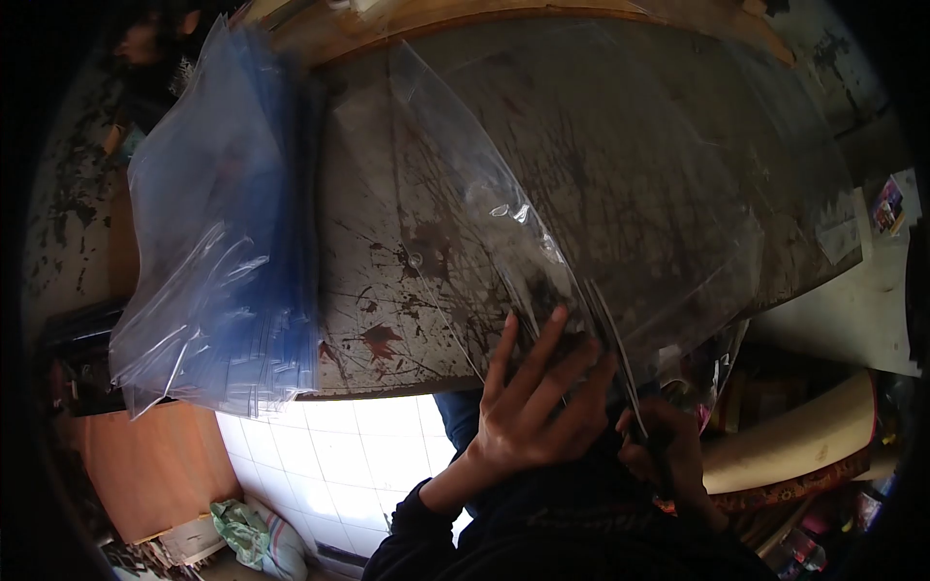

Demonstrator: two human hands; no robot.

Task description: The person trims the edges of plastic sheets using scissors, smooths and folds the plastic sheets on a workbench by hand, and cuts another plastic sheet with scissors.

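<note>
A large clear plastic sheet [659, 194] spreads over the worn dark table, with a raised, shiny fold running through its middle. My left hand [538, 392] lies on the sheet near the table's front edge, its fingers stretched out and apart. Just right of it, my right hand [668, 445] is closed around the handles of a pair of scissors [610, 339]. The long blades point away from me at the plastic, close to my left fingertips. The handles are mostly hidden in my dark fingers.
A thick stack of bluish clear plastic sheets [223, 232] hangs over the table's [373, 300] left front edge. A pale roll [794, 436] stands at the lower right. An orange-brown board [155, 465] and sacks [262, 537] sit at the lower left. A person is partly visible at the top left.
</note>
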